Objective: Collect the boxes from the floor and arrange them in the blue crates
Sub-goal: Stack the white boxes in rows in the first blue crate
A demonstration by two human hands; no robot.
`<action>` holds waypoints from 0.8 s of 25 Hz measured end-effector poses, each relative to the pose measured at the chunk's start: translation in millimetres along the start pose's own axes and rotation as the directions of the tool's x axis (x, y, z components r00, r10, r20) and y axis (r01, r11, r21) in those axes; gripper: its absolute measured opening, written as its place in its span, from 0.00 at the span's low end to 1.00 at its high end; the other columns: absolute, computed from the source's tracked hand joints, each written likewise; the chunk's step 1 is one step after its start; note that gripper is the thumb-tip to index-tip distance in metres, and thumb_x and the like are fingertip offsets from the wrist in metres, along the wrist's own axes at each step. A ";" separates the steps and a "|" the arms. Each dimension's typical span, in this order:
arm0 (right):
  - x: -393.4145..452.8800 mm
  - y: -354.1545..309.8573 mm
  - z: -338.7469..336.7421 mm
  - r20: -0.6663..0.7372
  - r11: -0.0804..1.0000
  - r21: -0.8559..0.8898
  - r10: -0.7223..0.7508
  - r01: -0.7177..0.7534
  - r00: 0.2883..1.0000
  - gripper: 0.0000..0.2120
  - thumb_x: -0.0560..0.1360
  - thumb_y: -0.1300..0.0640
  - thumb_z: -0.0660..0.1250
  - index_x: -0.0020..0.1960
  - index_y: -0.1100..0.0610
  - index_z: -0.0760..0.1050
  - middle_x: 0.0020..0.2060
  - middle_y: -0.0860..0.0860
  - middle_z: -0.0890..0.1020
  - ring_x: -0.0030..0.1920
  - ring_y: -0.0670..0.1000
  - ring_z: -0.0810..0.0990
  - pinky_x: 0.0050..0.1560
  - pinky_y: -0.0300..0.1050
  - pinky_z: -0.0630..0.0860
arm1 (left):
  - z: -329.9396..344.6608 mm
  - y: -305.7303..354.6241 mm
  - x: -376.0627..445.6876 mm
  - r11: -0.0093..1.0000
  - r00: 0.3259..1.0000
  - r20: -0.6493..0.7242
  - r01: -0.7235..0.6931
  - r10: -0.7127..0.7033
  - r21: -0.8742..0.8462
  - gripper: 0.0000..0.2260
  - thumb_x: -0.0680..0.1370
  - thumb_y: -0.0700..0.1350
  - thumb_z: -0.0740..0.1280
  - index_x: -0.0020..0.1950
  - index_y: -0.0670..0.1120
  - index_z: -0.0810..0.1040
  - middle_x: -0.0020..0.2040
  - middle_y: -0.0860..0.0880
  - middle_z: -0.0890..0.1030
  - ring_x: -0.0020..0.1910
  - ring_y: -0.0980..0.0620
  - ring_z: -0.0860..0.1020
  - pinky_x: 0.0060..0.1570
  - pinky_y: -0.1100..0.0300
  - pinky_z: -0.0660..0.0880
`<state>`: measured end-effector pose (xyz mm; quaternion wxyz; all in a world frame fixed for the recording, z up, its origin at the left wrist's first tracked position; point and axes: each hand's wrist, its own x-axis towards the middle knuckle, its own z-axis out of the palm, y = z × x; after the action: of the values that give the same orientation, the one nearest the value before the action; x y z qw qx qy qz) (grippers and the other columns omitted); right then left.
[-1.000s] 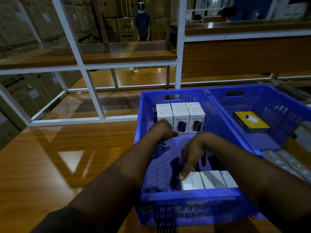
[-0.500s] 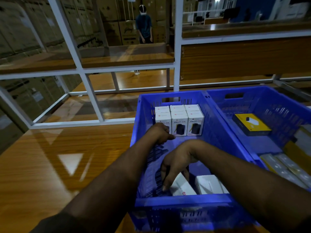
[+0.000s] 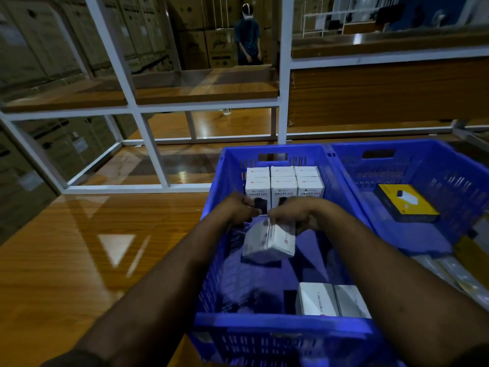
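Both forearms reach forward over the near wall of the left blue crate [image 3: 277, 332], which sits on the wooden desk [image 3: 79, 260]. Just inside that near wall, two white boxes [image 3: 330, 300] lie flat side by side on the crate floor. Further in, the left hand [image 3: 242, 209] and right hand [image 3: 293, 214] meet above the crate's middle, fingers curled round the top of a white box [image 3: 268, 241] that hangs tilted and blurred beneath them, clear of the floor. Behind the hands, upright white boxes marked "HALLEY 20K" [image 3: 284, 185] stand in two rows against the far wall. The right blue crate [image 3: 428, 165] touches the first and holds a yellow-topped box [image 3: 406, 202].
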<state>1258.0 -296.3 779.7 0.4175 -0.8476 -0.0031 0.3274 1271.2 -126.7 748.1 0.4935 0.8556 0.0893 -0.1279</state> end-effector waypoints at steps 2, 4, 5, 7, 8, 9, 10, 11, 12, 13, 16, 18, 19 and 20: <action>0.8 1.1 -12.2 -0.159 0.981 0.191 -0.012 0.043 0.987 0.09 0.71 0.58 0.67 0.50 0.58 0.76 0.44 0.58 0.80 0.43 0.54 0.78 0.44 0.48 0.76 | -0.4 -1.2 -2.0 0.999 1.000 -0.020 0.018 -0.019 -0.042 0.10 0.76 0.40 0.72 0.38 0.47 0.74 0.40 0.41 0.78 0.39 0.47 0.75 0.36 0.59 0.76; 1.7 1.5 -20.6 -0.254 0.938 0.335 -0.006 0.094 0.967 0.11 0.68 0.59 0.68 0.49 0.60 0.75 0.44 0.59 0.80 0.43 0.55 0.77 0.42 0.48 0.74 | -1.1 1.1 -4.0 0.989 0.998 -0.028 0.047 -0.051 -0.143 0.09 0.77 0.40 0.72 0.40 0.45 0.74 0.39 0.42 0.78 0.38 0.47 0.75 0.44 0.51 0.81; 1.6 1.8 -23.4 -0.269 0.913 0.394 0.004 0.106 0.963 0.12 0.65 0.59 0.68 0.48 0.61 0.74 0.44 0.59 0.79 0.43 0.56 0.77 0.42 0.48 0.72 | -1.5 3.4 -4.8 0.983 0.997 -0.044 0.059 -0.067 -0.176 0.08 0.76 0.41 0.73 0.41 0.44 0.74 0.39 0.42 0.78 0.38 0.48 0.75 0.47 0.49 0.80; 1.8 -0.2 -25.8 -0.223 0.844 0.527 0.022 0.101 0.975 0.14 0.63 0.60 0.65 0.48 0.61 0.74 0.45 0.58 0.79 0.43 0.57 0.77 0.43 0.49 0.72 | -2.0 7.1 -5.8 0.970 0.992 -0.081 0.078 -0.099 -0.232 0.10 0.77 0.47 0.72 0.48 0.43 0.75 0.43 0.44 0.77 0.39 0.49 0.76 0.44 0.50 0.79; 0.8 -1.8 -25.4 -0.193 0.797 0.596 0.024 0.098 0.981 0.10 0.67 0.63 0.63 0.47 0.61 0.74 0.45 0.58 0.80 0.43 0.57 0.78 0.44 0.49 0.73 | -2.1 9.0 -6.7 0.951 0.990 -0.060 0.107 -0.129 -0.291 0.11 0.78 0.50 0.71 0.50 0.43 0.75 0.44 0.44 0.77 0.40 0.50 0.76 0.43 0.51 0.79; -2.1 -3.3 -25.4 -0.157 0.753 0.653 0.028 0.082 0.987 0.07 0.70 0.66 0.60 0.46 0.61 0.74 0.43 0.57 0.80 0.42 0.57 0.79 0.43 0.48 0.75 | -2.0 12.2 -8.6 0.918 0.988 0.006 0.148 -0.157 -0.369 0.12 0.79 0.52 0.69 0.51 0.43 0.76 0.45 0.44 0.78 0.41 0.49 0.77 0.42 0.50 0.80; -4.0 -3.3 -25.6 -0.110 0.716 0.696 0.024 0.060 0.994 0.08 0.72 0.68 0.57 0.45 0.60 0.74 0.41 0.56 0.81 0.41 0.57 0.79 0.43 0.48 0.75 | -1.6 14.1 -10.5 0.880 0.983 0.076 0.183 -0.166 -0.437 0.12 0.79 0.53 0.68 0.52 0.44 0.77 0.46 0.45 0.79 0.44 0.48 0.77 0.41 0.49 0.81; -6.2 -3.7 -25.7 -0.066 0.706 0.707 0.009 0.040 0.998 0.10 0.73 0.69 0.56 0.44 0.60 0.74 0.38 0.56 0.82 0.41 0.56 0.79 0.44 0.48 0.76 | -1.6 16.1 -11.5 0.855 0.981 0.111 0.193 -0.159 -0.481 0.12 0.80 0.53 0.67 0.53 0.45 0.77 0.48 0.45 0.80 0.46 0.47 0.78 0.42 0.50 0.82; -6.3 -3.6 -24.7 -0.038 0.705 0.709 0.002 0.025 0.999 0.10 0.73 0.70 0.55 0.43 0.60 0.74 0.37 0.55 0.82 0.41 0.55 0.79 0.45 0.49 0.76 | -1.6 17.5 -12.7 0.840 0.982 0.113 0.186 -0.149 -0.509 0.11 0.80 0.52 0.68 0.54 0.46 0.78 0.50 0.45 0.81 0.48 0.47 0.79 0.42 0.51 0.82; -8.0 -3.9 -22.9 -0.019 0.719 0.695 0.004 0.010 1.000 0.10 0.73 0.70 0.56 0.42 0.59 0.73 0.36 0.54 0.81 0.41 0.54 0.79 0.48 0.50 0.76 | -2.5 17.9 -12.4 0.832 0.987 0.084 0.161 -0.138 -0.530 0.09 0.79 0.51 0.69 0.54 0.46 0.79 0.50 0.46 0.82 0.47 0.48 0.80 0.41 0.53 0.81; -7.7 -5.9 -18.6 -0.029 0.802 0.597 0.045 -0.019 0.999 0.10 0.72 0.70 0.56 0.42 0.58 0.72 0.38 0.53 0.76 0.41 0.52 0.75 0.56 0.60 0.76 | -5.7 22.3 -18.7 0.790 0.999 -0.017 0.027 -0.047 -0.612 0.08 0.78 0.42 0.70 0.56 0.42 0.80 0.51 0.43 0.84 0.43 0.49 0.82 0.34 0.59 0.80; -4.8 -4.9 -17.8 -0.026 0.787 0.616 0.059 -0.031 0.998 0.13 0.75 0.71 0.52 0.45 0.61 0.73 0.42 0.57 0.78 0.45 0.55 0.76 0.61 0.65 0.74 | -7.4 23.6 -20.6 0.765 0.996 -0.081 -0.078 0.034 -0.639 0.12 0.76 0.35 0.71 0.60 0.38 0.78 0.57 0.41 0.83 0.50 0.44 0.83 0.43 0.53 0.83; -4.8 -4.5 -18.1 -0.016 0.751 0.659 0.056 -0.031 0.998 0.12 0.78 0.68 0.51 0.46 0.63 0.74 0.44 0.59 0.78 0.48 0.58 0.77 0.62 0.65 0.73 | -8.1 22.7 -20.0 0.773 0.989 -0.122 -0.143 0.085 -0.619 0.16 0.74 0.32 0.71 0.62 0.38 0.76 0.59 0.40 0.82 0.55 0.43 0.82 0.50 0.50 0.82; -4.3 -4.0 -19.0 -0.016 0.703 0.711 0.053 -0.025 0.998 0.13 0.83 0.62 0.52 0.47 0.63 0.73 0.44 0.61 0.79 0.49 0.61 0.78 0.63 0.65 0.73 | -7.8 22.0 -19.7 0.797 0.975 -0.157 -0.218 0.156 -0.563 0.21 0.72 0.30 0.72 0.63 0.38 0.73 0.61 0.40 0.81 0.59 0.43 0.80 0.55 0.47 0.81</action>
<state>1266.3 -308.4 793.2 0.7046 -0.6271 0.1484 0.2972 1259.6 -131.4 775.9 0.7343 0.6758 0.0639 -0.0013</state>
